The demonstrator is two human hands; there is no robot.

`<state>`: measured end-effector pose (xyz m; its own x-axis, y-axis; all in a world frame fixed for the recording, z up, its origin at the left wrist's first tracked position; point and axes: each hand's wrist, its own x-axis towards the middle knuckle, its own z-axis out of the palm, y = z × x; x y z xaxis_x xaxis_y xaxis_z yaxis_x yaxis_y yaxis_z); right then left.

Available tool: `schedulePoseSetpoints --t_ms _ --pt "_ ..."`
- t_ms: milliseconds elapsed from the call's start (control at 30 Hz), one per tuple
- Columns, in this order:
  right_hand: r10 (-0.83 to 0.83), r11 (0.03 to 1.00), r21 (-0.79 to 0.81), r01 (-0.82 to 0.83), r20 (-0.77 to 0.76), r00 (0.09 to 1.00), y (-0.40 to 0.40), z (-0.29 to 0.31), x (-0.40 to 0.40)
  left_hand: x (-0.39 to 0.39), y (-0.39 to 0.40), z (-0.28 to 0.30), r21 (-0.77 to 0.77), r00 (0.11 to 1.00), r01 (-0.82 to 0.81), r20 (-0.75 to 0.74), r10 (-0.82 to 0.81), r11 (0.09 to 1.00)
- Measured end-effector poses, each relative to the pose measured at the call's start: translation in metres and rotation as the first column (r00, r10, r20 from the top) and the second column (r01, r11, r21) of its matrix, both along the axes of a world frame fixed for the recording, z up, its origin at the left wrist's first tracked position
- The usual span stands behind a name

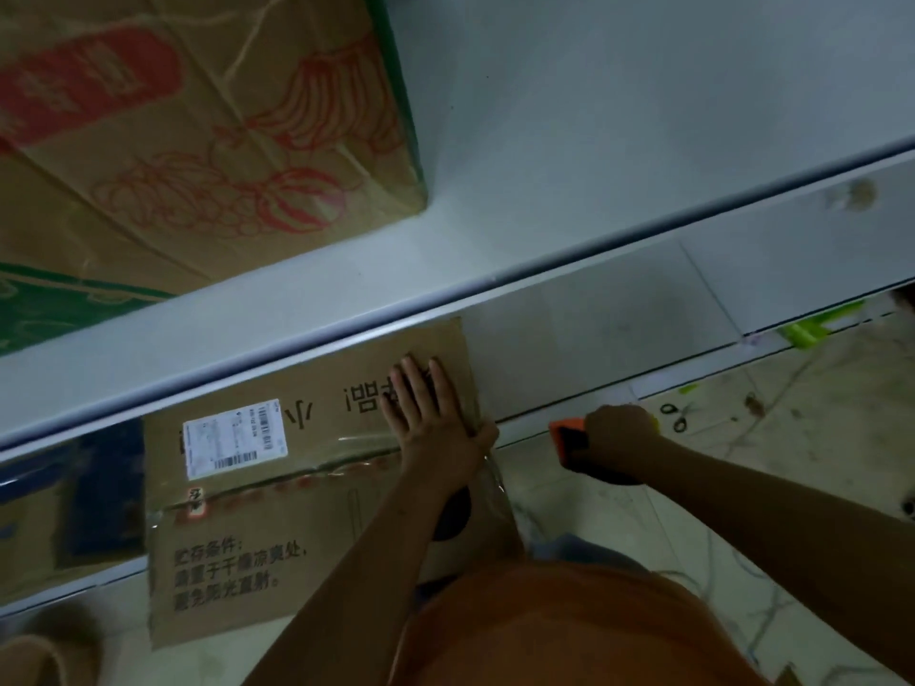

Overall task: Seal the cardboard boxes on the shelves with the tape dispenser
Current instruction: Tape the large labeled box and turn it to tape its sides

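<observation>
A brown cardboard box (277,492) with black print and a white shipping label sticks out from the lowest shelf. Clear tape runs along its middle seam and down its right side. My left hand (431,418) lies flat with straight fingers on the box top near the right edge. To the right of the box, over the floor, my right hand (619,438) grips the orange and black tape dispenser (574,443).
A large box (198,131) with red fruit drawings stands on the white shelf (544,141) above. A dark blue box (89,492) sits left of the brown one. Scissors (674,416) and a green strip (817,325) lie on the tiled floor at the right.
</observation>
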<state>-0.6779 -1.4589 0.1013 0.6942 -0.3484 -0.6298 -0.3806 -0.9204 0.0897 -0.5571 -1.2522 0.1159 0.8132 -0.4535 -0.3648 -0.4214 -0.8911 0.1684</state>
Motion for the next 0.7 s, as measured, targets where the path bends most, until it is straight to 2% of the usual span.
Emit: schedulePoseSetpoints --t_ms 67,233,433,500,567,633,700 --pt "-0.093 0.996 0.018 0.092 0.057 0.994 0.000 -0.007 -0.005 0.012 -0.005 0.004 0.016 1.000 -0.011 -0.027 0.011 1.000" --pt "-0.307 0.944 0.186 0.271 0.203 0.930 0.004 -0.007 0.009 0.014 -0.028 0.010 0.082 0.995 -0.090 -0.045 0.093 0.993" --pt "-0.392 0.903 0.325 0.282 0.351 0.850 0.020 0.011 0.015 0.001 -0.043 0.013 -0.007 0.971 -0.238 -0.012 0.238 0.971" --pt "-0.436 0.881 0.368 0.297 0.389 0.812 0.023 0.019 0.015 0.005 -0.044 0.011 -0.053 0.968 -0.251 -0.037 0.249 0.966" --pt "-0.492 0.851 0.412 0.327 0.404 0.771 0.026 0.026 0.014 0.019 -0.043 0.013 -0.137 0.956 -0.279 -0.127 0.262 0.950" --pt "-0.525 0.832 0.446 0.330 0.439 0.729 0.032 0.035 0.011 0.035 -0.025 0.016 -0.246 0.968 -0.206 -0.194 0.160 0.947" --pt "-0.521 0.841 0.457 0.289 0.539 0.662 0.040 0.048 0.010 0.044 0.014 0.015 -0.319 0.990 0.033 -0.120 -0.075 0.947"
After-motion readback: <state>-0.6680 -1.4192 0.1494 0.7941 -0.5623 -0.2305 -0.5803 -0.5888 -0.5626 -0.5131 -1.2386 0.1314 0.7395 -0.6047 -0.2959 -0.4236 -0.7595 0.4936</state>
